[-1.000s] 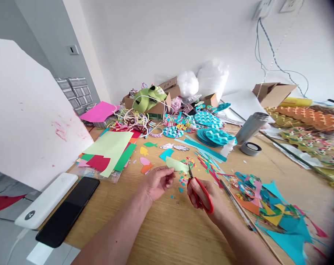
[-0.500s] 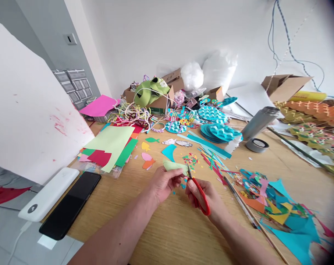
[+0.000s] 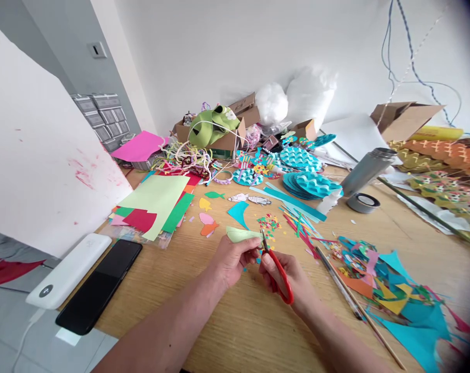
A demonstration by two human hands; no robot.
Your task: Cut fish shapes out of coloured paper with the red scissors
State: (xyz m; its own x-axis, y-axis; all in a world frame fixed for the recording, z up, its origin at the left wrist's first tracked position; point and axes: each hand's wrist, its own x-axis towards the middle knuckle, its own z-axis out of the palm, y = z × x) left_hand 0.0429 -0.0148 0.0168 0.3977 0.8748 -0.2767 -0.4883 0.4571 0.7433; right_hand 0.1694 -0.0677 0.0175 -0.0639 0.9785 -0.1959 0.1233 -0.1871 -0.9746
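Pinched in my left hand is a small piece of pale green paper. My right hand grips red-handled scissors, whose blades meet the right end of that paper. Beyond my hands lie fish-shaped paper cut-outs: a green fish, a yellow fish and an orange fish. A blue paper piece rests just past the green paper, and tiny coloured confetti bits are scattered near the scissor tips. My fingers partly cover the paper's lower edge.
Coloured paper sheets, a phone and a white power bank lie at left. On the right are paper scraps, a pen, a thin stick, a tape roll and a metal flask.
The pale green paper has tilted and shifted slightly left and down in my left hand. My right hand and the scissors have moved a little left, staying at the paper's end.
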